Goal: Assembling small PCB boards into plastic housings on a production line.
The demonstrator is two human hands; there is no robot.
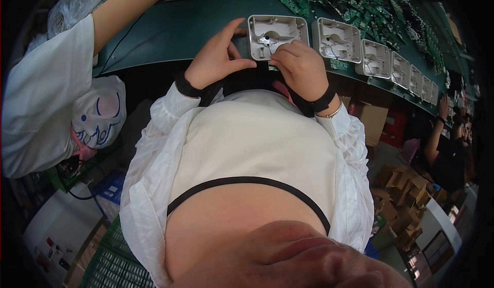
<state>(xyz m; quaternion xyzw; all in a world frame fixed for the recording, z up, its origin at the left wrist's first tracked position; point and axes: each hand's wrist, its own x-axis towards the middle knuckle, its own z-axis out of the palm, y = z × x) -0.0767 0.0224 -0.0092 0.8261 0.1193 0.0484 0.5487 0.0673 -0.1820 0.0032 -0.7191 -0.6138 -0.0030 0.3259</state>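
Two hands work one white plastic housing [277,36] at the near edge of the green bench [170,31]: the left hand [216,56] steadies its side with fingers spread, while the right hand [301,67] pinches a small green circuit board [272,67], barely visible, at its lower rim. Seating it well probably means keeping the shell steady and pressing squarely. Brown cardboard boxes [370,121] sit under the bench at right; a blue package [108,190] lies lower left.

Green bench [170,31]: row of grey plastic housings [337,40], pile of green circuit boards [355,2].
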